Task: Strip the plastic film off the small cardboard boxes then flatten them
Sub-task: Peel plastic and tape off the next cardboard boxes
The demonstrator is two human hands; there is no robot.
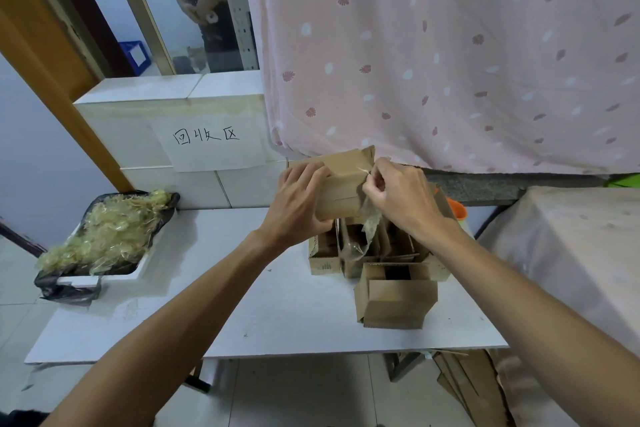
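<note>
L hand (301,199): gripped held cardboard box (341,180) at its left end; fingers curled over top face, thumb below.
R hand (403,196): fingertips pinched together on plastic film (371,224) at upper edge of box's right end.
Held box, posn: in the air, clear of counter (225,315), above its back-right part, directly over the other boxes. Long side approx level, right end a bit higher.
Film: clear, wrinkled strip, partly peeled. Hung from box's right end down in front of the boxes below. Whether lower end touched them: couldn't tell.
Box cluster (377,253): several small cardboard boxes, open-topped, upright, packed touching each other on right side of counter.
Front box (398,302): nearest camera, just in front of cluster, flaps open, not flattened.
Waste tray (114,278): white, lined w/ black bag, at counter's left-rear corner. Heaped w/ yellowish film scraps (107,232), some spilling over left rim.
Sign (207,146): paper sheet w/ handwritten chars, stuck on the tiled ledge behind counter.
Curtain (450,62): pink, leaf print, hung behind the work area on the right.
Floor: flat cardboard pieces (467,388) lay under counter's right end.
</note>
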